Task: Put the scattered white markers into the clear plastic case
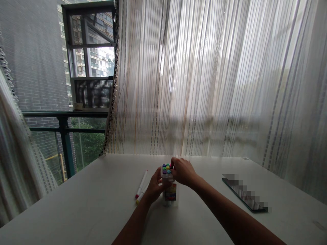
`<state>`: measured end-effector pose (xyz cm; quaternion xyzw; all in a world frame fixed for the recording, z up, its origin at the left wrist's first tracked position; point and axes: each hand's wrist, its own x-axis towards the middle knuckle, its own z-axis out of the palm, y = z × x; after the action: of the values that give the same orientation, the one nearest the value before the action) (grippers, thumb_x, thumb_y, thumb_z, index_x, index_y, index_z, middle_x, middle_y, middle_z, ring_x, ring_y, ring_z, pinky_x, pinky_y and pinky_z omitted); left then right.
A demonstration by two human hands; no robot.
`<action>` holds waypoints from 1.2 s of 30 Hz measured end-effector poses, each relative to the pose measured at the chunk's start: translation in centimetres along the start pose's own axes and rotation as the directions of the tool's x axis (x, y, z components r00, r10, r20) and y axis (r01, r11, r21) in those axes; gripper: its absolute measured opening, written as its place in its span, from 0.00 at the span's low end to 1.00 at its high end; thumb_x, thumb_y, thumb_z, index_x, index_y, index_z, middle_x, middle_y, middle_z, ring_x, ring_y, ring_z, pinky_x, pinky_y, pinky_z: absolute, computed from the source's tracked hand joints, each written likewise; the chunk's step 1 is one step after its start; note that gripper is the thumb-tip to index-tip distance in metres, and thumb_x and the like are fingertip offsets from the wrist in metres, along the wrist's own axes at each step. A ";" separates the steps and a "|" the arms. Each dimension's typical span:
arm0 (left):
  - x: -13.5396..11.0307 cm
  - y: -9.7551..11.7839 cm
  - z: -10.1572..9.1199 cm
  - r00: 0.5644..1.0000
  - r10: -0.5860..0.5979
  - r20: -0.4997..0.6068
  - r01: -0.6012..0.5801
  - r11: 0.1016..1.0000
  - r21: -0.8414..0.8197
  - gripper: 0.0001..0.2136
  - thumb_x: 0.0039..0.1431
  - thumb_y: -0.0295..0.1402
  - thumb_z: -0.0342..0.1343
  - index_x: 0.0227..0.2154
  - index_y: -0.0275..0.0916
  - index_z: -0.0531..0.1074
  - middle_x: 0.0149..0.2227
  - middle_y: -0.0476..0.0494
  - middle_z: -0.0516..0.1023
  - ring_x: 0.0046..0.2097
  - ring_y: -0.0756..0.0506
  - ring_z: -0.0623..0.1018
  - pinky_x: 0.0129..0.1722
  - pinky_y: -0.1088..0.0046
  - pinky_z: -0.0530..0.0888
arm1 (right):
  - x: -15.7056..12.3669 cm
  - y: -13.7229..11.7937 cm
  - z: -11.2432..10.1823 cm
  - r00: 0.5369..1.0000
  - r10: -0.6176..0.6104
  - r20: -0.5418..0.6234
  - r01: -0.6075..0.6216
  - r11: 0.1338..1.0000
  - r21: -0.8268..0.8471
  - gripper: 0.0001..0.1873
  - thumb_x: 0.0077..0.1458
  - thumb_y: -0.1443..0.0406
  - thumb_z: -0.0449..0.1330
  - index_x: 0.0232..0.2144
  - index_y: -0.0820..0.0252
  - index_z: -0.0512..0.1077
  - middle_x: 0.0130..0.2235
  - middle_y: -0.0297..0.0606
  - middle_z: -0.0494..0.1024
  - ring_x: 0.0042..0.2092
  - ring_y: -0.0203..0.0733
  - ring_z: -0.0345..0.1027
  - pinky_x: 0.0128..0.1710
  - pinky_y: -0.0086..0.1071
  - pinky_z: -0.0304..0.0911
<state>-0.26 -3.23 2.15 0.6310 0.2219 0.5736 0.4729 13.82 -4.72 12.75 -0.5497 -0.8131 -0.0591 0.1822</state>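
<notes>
Marker box (169, 194), clear plastic with a coloured label, is standing upright on the white bench (76, 211) between the two hands, out in front of the person.

Head view:
- The left hand (154, 188) is wrapping around the box's left side, fingers closed on it and holding it upright.
- The right hand (183, 172) is sitting at the top right of the box, fingers curling down onto the marker caps (167, 167).
- Cannot tell whether those fingers are pinching one cap or only touching them.
- The caps are showing purple, green, yellow and blue, packed together in the box's mouth.
- Both hands are close together, meeting at the box; the forearms are coming in from the lower edge.
- A white marker (141, 184) with a red tip is lying flat just left of the left hand.
- A second marker (141, 198) with a yellow tip is lying beside it, partly hidden behind the left hand.
- A dark phone (245, 194) is lying flat well to the right of the right hand, with its screen blurred.
- A striped sheer curtain (204, 85) is hanging beyond the hands, along the far edge of the bench.
- A window (89, 58) and a dark railing (63, 136) are showing far left of the left hand.
</notes>
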 end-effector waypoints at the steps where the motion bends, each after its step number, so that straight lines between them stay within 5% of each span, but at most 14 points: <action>1: 0.0 0.0 0.0 1.000 0.000 0.001 0.000 1.000 -0.001 0.28 0.41 0.35 0.68 0.47 0.39 0.65 0.43 0.40 0.74 0.46 0.38 0.73 0.43 0.65 0.70 | 0.0 0.0 0.0 1.000 -0.001 -0.001 0.001 1.000 0.001 0.08 0.48 0.67 0.55 0.33 0.61 0.70 0.32 0.41 0.77 0.33 0.43 0.70 0.27 0.30 0.52; 36: 0.0 -0.1 -0.1 1.000 0.016 0.019 -0.016 1.000 -0.005 0.26 0.44 0.34 0.66 0.47 0.39 0.64 0.43 0.40 0.74 0.48 0.38 0.72 0.43 0.66 0.70 | 0.0 -0.2 -0.1 1.000 0.015 0.014 -0.015 1.000 0.003 0.07 0.49 0.67 0.55 0.33 0.61 0.70 0.33 0.41 0.77 0.33 0.42 0.70 0.27 0.30 0.52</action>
<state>-0.30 -3.14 2.04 0.6371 0.2107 0.5719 0.4719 13.66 -4.79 12.84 -0.5560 -0.8102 -0.0529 0.1778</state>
